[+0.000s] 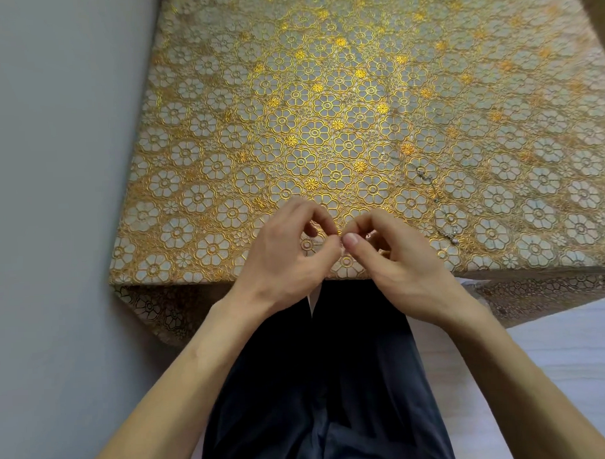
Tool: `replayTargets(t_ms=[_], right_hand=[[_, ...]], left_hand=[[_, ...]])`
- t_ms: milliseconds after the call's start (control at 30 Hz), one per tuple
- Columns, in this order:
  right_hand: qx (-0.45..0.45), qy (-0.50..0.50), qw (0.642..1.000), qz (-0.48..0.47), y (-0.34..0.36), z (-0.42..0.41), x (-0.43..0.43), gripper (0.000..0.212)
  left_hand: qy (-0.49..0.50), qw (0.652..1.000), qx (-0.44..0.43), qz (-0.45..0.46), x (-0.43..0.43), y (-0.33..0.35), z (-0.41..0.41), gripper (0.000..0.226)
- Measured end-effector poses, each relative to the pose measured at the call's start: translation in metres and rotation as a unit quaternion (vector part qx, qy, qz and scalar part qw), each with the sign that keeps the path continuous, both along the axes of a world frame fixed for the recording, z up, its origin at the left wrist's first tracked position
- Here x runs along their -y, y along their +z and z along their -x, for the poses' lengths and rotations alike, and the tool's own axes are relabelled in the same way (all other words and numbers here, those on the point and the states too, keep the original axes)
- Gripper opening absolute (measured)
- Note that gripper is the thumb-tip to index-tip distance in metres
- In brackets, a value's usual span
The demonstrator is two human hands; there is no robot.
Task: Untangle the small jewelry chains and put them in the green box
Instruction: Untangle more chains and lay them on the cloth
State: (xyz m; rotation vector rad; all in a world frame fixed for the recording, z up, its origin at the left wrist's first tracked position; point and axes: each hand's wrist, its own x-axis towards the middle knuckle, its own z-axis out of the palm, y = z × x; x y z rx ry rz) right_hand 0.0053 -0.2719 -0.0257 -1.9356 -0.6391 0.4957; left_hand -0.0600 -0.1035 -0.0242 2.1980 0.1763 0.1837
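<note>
My left hand (288, 254) and my right hand (391, 257) meet thumb to thumb just above the table's near edge, fingers curled. Between their fingertips they pinch something very small, likely a fine chain (342, 240), mostly hidden by the fingers. A thin silver chain (430, 187) with small charms lies stretched out on the gold cloth to the right of my right hand, running from about the table's middle right down toward the near edge. No green box is in view.
The table is covered by a gold floral cloth (324, 108) that hangs over the near edge. A grey wall (52, 169) stands close on the left. My dark-trousered legs (327, 383) are under the table edge, on a pale seat (556, 357).
</note>
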Motion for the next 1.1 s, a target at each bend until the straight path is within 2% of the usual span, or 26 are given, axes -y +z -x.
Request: replayTargets(t_ms=[100,333,433,533,600,733,800,867,1000,1067,1100], right_hand=[[-0.026,-0.018,0.999,-0.039,0.004,-0.003,0.0,0.005],[-0.02,-0.024,0.998,-0.055,0.008,-0.007,0.001,0.005],[-0.029,-0.012,0.998,-0.062,0.016,-0.009,0.001,0.008],[-0.044,0.002,0.997,-0.065,0.024,-0.011,-0.001,0.009],[-0.019,0.01,0.999,-0.039,0.028,-0.013,-0.002,0.008],[0.127,0.068,0.985,0.094,0.036,-0.017,-0.002,0.005],[0.143,0.105,0.973,0.148,0.043,-0.02,-0.001,0.008],[0.095,0.129,0.974,0.161,0.05,-0.024,-0.001,0.011],[-0.099,0.105,0.988,0.058,0.056,-0.032,-0.003,0.022],[-0.172,0.086,0.981,-0.002,0.055,-0.034,-0.004,0.027],[-0.206,0.073,0.975,-0.033,0.054,-0.034,-0.005,0.025]], left_hand=[[0.015,0.999,-0.006,0.041,0.004,-0.002,0.004,0.016],[0.065,0.989,0.018,0.134,0.004,0.003,0.003,0.008],[0.065,0.986,0.009,0.155,0.0,0.01,0.001,0.017],[0.068,0.98,-0.008,0.185,-0.005,0.019,-0.003,0.009],[0.071,0.981,-0.009,0.178,-0.009,0.024,-0.007,0.008],[0.052,0.995,0.01,0.084,-0.017,0.032,-0.013,0.004],[0.012,0.999,0.018,0.032,-0.021,0.035,-0.014,0.006],[-0.037,0.996,0.042,-0.064,-0.027,0.037,-0.015,0.016],[-0.067,0.947,0.162,-0.268,-0.03,0.039,-0.016,0.024],[-0.077,0.929,0.201,-0.301,-0.028,0.039,-0.017,0.023],[-0.083,0.931,0.199,-0.296,-0.028,0.04,-0.017,0.022]])
